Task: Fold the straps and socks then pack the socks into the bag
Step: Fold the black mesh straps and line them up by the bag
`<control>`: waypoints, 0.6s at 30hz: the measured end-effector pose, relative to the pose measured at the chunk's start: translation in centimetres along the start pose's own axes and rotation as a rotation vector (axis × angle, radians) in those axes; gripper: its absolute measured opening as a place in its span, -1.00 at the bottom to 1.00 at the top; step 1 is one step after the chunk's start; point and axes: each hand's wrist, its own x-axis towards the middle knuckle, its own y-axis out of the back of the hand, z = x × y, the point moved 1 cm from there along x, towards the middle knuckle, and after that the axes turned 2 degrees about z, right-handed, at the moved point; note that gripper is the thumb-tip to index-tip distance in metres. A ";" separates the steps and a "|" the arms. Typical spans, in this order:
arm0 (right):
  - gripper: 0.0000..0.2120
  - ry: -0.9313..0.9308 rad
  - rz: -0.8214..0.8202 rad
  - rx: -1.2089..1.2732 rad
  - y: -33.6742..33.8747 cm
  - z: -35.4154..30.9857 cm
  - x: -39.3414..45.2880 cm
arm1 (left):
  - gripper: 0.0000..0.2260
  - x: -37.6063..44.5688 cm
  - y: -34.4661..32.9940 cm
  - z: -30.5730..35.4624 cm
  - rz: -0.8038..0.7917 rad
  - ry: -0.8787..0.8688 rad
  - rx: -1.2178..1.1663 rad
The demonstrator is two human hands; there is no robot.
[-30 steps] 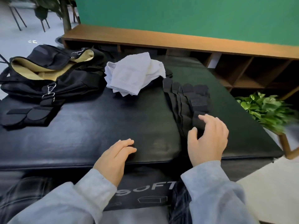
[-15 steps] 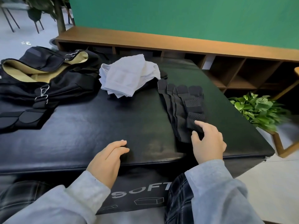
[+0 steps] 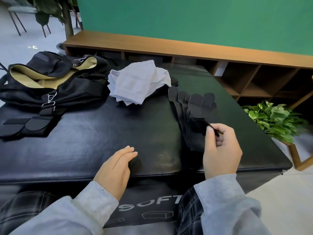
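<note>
Straps [image 3: 191,114] fanned just beyond right hand [image 3: 220,150], which pinches one's near end, apparently lifted | left hand [image 3: 115,168] flat, fingers straight, holding nothing | "SOFT" printed below hands on box [image 3: 152,206]

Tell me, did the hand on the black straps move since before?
Yes. The right hand lay on top of the black straps; now it has pulled back toward the near edge of the black table, pinching one strap's end and lifting it.
</note>
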 end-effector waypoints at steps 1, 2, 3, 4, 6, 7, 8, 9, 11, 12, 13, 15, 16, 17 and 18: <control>-0.87 0.036 -0.005 0.016 -0.3 -0.2 -0.5 | -0.60 0.0 0.0 0.0 -0.003 0.007 0.001; -0.88 0.084 -0.009 0.026 -0.7 -0.3 -0.9 | -0.56 0.0 0.0 0.0 -0.004 0.012 0.000; -0.90 0.138 -0.015 0.031 -1.0 -0.3 -1.3 | -0.54 0.0 0.0 0.0 -0.002 0.015 0.000; -0.91 0.189 -0.021 0.033 -1.3 -0.3 -1.6 | -0.54 0.1 0.0 0.0 0.002 0.018 0.000; -0.82 0.271 -0.037 0.031 -1.9 -0.2 -2.0 | -0.53 0.1 0.0 0.1 0.016 0.027 0.007; -0.80 0.296 -0.046 0.029 -2.1 -0.1 -2.2 | -0.51 0.2 0.0 0.1 0.021 0.035 0.010; -0.79 0.312 -0.055 0.027 -2.2 0.0 -2.3 | -0.49 0.2 -0.1 0.2 0.022 0.043 0.008; -0.79 0.320 -0.067 0.027 -2.3 0.1 -2.5 | -0.49 0.1 -0.1 0.2 0.019 0.049 0.003; -0.79 0.326 -0.106 0.015 -2.7 0.4 -2.9 | -0.58 0.1 0.0 0.2 0.006 0.056 -0.012; -0.79 0.334 -0.129 0.002 -2.9 0.5 -3.1 | -0.63 0.1 0.1 0.2 0.000 0.059 -0.019; -0.80 0.350 -0.151 -0.012 -3.1 0.7 -3.4 | -0.68 0.1 0.2 0.2 -0.006 0.062 -0.023; -0.81 0.398 -0.186 -0.028 -3.5 0.9 -3.9 | -0.70 0.1 0.3 0.4 -0.021 0.079 -0.025; -0.82 0.415 -0.198 -0.028 -3.6 1.0 -4.1 | -0.70 0.2 0.3 0.5 -0.022 0.094 -0.026; -0.84 0.426 -0.209 -0.024 -3.8 1.1 -4.3 | -0.71 0.2 0.3 0.5 -0.020 0.110 -0.026; -0.84 0.434 -0.222 -0.022 -3.9 1.1 -4.5 | -0.69 0.2 0.2 0.5 -0.021 0.131 -0.030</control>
